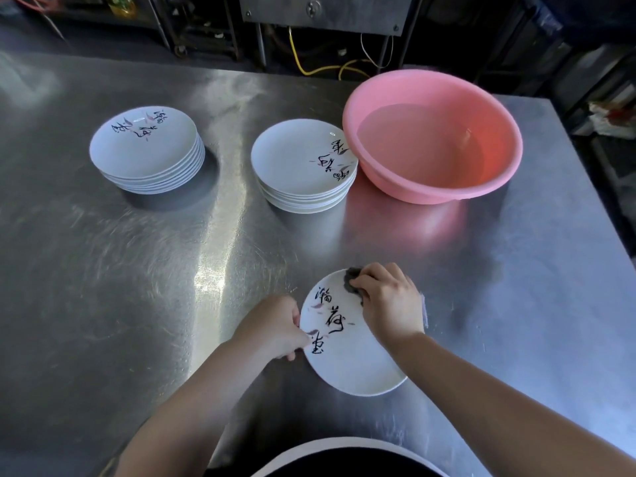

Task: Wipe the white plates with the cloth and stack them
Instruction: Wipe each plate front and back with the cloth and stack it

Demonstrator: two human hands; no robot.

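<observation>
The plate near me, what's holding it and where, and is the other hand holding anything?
The left hand pinches the plate at its left rim. The right hand grips the dark cloth, bunched under its fingers.

Light bright, cool, coming from the far side. Broad glare streak runs down the steel surface (220, 256), brightest near centre. Left plate stack (148, 149) throws a soft dark shadow toward the near right; pink basin (432, 136) casts a rosy reflection on the metal. Background dim, underexposed. Wide-angle bending at edges. Right hand (387, 301) slightly motion-blurred.
</observation>
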